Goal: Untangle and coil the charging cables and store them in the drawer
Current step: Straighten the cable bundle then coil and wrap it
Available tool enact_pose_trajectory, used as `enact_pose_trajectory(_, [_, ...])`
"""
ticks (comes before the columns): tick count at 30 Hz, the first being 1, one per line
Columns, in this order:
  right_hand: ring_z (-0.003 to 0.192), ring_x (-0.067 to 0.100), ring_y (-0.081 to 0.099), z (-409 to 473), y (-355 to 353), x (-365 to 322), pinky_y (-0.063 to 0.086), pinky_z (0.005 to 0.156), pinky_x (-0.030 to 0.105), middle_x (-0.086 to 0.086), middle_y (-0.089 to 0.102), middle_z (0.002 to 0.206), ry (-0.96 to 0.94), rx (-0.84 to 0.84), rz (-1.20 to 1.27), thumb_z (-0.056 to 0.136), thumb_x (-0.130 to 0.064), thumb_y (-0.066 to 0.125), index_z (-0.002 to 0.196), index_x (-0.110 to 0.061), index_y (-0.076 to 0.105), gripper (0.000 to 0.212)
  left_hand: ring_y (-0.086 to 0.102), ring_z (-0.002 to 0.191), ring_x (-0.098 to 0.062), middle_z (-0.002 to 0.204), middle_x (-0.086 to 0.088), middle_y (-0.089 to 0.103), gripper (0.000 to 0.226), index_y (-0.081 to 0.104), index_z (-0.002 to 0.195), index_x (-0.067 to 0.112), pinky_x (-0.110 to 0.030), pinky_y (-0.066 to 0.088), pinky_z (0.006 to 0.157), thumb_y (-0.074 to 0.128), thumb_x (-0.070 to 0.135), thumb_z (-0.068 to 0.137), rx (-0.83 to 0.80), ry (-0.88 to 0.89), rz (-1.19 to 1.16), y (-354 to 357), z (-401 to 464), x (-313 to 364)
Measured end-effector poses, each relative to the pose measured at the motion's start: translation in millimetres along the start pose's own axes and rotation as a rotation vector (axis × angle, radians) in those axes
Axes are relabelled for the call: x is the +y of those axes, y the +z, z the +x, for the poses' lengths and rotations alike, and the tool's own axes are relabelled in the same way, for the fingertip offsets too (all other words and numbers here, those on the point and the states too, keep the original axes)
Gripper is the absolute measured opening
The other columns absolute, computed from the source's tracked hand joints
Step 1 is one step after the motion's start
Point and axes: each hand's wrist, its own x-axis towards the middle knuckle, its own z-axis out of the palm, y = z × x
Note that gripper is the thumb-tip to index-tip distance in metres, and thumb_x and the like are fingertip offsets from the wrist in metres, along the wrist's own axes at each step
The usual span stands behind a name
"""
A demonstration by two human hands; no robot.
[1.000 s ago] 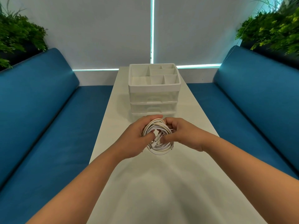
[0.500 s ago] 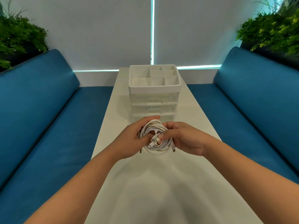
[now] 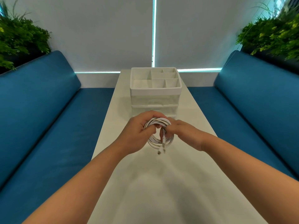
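Plug ends (image 3: 161, 149) now dangle below the coiled white charging cables (image 3: 159, 132), held by left hand (image 3: 139, 135) and right hand (image 3: 181, 130); clear plastic drawers (image 3: 155, 105) remain closed.

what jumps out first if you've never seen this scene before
Both hands, left hand and right hand, hold a coil of white cables above the middle of the white table, plug ends dangling. Just beyond stands a white drawer organizer, its clear drawers shut. Blue sofas flank the table on both sides.
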Motion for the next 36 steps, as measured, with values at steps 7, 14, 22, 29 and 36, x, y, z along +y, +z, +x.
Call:
enact_pose_trajectory(7, [0.098, 0.023, 0.068, 5, -2, -7, 0.053, 0.088, 0.034, 0.009, 0.070, 0.112, -0.019, 0.054, 0.288, 0.086, -0.027, 0.069, 0.120, -0.015, 0.061, 0.037, 0.061, 0.099, 0.001, 0.109, 0.011, 0.068, 0.039, 0.067, 0.116, 0.025, -0.013, 0.047, 0.084, 0.053, -0.001, 0.091, 0.069, 0.041, 0.094, -1, 11, -1])
enact_pose_trajectory(14, [0.089, 0.020, 0.068, 5, -1, -6, 0.053, 0.085, 0.029, 0.014, 0.071, 0.099, -0.026, -0.013, 0.296, 0.092, -0.006, 0.059, 0.104, -0.008, 0.068, 0.016, 0.063, 0.089, 0.005, 0.105, 0.010, 0.070, 0.047, 0.068, 0.117, 0.026, -0.007, 0.046, 0.077, 0.051, -0.006, 0.088, 0.185, -0.079, 0.010, -7, 15, -4])
enact_pose_trajectory(22, [0.089, 0.018, 0.061, 7, -1, -6, 0.042, 0.102, 0.046, 0.008, 0.066, 0.085, 0.014, -0.092, 0.130, 0.085, -0.006, 0.064, 0.081, -0.011, 0.068, 0.007, 0.062, 0.093, 0.003, 0.102, 0.013, 0.069, 0.042, 0.070, 0.109, 0.030, -0.009, 0.048, 0.082, 0.054, -0.003, 0.088, 0.299, -0.045, 0.027, 4, 14, -5])
enact_pose_trajectory(29, [0.094, 0.014, 0.067, 7, -9, -20, 0.056, 0.083, 0.027, 0.001, 0.066, 0.108, -0.015, 0.049, -0.136, 0.075, -0.007, 0.074, 0.126, -0.022, 0.048, 0.059, 0.060, 0.094, 0.006, 0.103, 0.010, 0.067, 0.039, 0.071, 0.112, 0.024, -0.009, 0.045, 0.082, 0.058, 0.000, 0.084, 0.045, 0.032, 0.178, 9, 17, -5])
enact_pose_trajectory(36, [0.054, 0.007, 0.052, 7, -13, -19, 0.045, 0.059, 0.024, -0.002, 0.060, 0.067, 0.059, 0.029, -0.056, 0.088, 0.003, 0.048, 0.100, -0.001, 0.063, 0.019, 0.067, 0.092, -0.009, 0.108, -0.001, 0.070, 0.034, 0.059, 0.121, 0.029, -0.021, 0.053, 0.077, 0.069, 0.021, 0.089, -0.154, -0.229, -0.148, -9, 15, 0])
